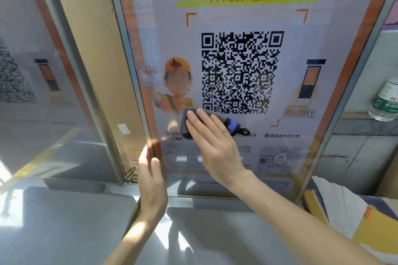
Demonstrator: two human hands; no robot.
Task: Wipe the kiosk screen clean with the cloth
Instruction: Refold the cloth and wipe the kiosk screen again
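Observation:
The kiosk screen point(241, 17) stands upright in front of me, showing an orange poster with a large QR code. A grey cloth point(185, 116) with a blue band and a black loop lies flat against the glass just below the QR code's left corner. My right hand point(212, 146) presses the cloth to the screen with straight fingers spread over it. My left hand point(150, 178) rests against the screen's left frame edge, thumb on the front, fingers behind the edge and mostly hidden.
A second glass panel point(53, 92) stands at an angle to the left. A plastic water bottle point(385, 101) sits on a ledge at the right. Yellow cardboard and white paper point(344, 211) lie at the lower right. A grey counter point(64, 221) runs below the screens.

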